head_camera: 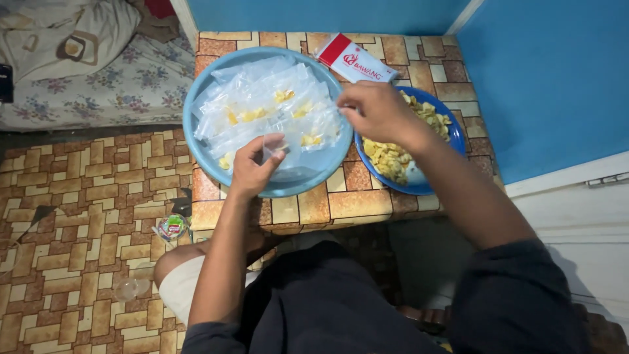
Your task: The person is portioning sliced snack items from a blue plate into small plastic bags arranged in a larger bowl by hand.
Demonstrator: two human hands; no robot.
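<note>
Two hands: both work over a low table point(341, 203) covered in brown-and-tan brick-pattern vinyl, set against a blue wall.
Left hand point(252, 167): fingers pinched narrow on a small clear plastic bag point(278, 147), held up by its mouth over the near rim of the basin, seemingly so the opening stays reachable.
Right hand point(377, 111): curled, fingertips drawn together toward the pile of bags; whether they hold a chip I cannot tell.
Light blue round plastic basin point(196, 141): on the table's left half, overhanging the left edge; it gathers the clear bags in one place.
Filled clear bags point(268, 108): heaped in the basin, several showing a few yellow pieces inside.
Dark blue round plate point(455, 141): at the right edge, just beside the basin, so the loose supply sits close to the right hand.
Pale yellow chips point(386, 157): piled loose on the plate.
Red-and-white flat packet point(354, 62): at the far edge, between basin and plate.
Small round colourful wrapper point(171, 226): on the floor left of the table.
</note>
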